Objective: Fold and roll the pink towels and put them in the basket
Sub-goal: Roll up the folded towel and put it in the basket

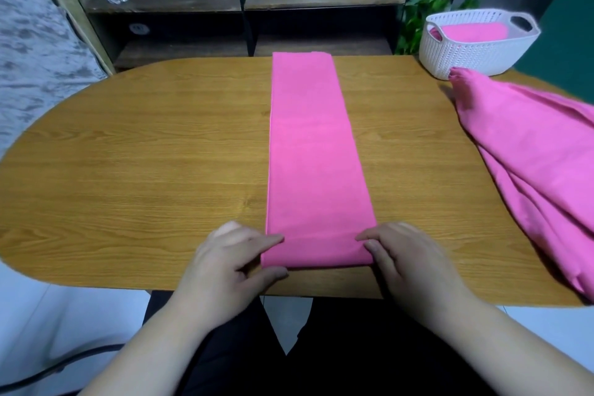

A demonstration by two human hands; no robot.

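Observation:
A pink towel (pixel 311 154), folded into a long narrow strip, lies across the middle of the wooden table (pixel 144 154) from its far edge to its near edge. The near end is turned over into a first short fold. My left hand (pixel 225 264) pinches the left end of that fold between thumb and fingers. My right hand (pixel 408 260) grips the fold's right end the same way. A white woven basket (pixel 475 55) stands at the table's far right corner with a pink rolled towel (pixel 469 31) inside it.
A loose heap of pink towels (pixel 533 164) covers the right end of the table and hangs over its edge, touching the basket. Behind the table stands a dark shelf (pixel 244 10) with glass tanks. A green plant (pixel 421 19) sits left of the basket.

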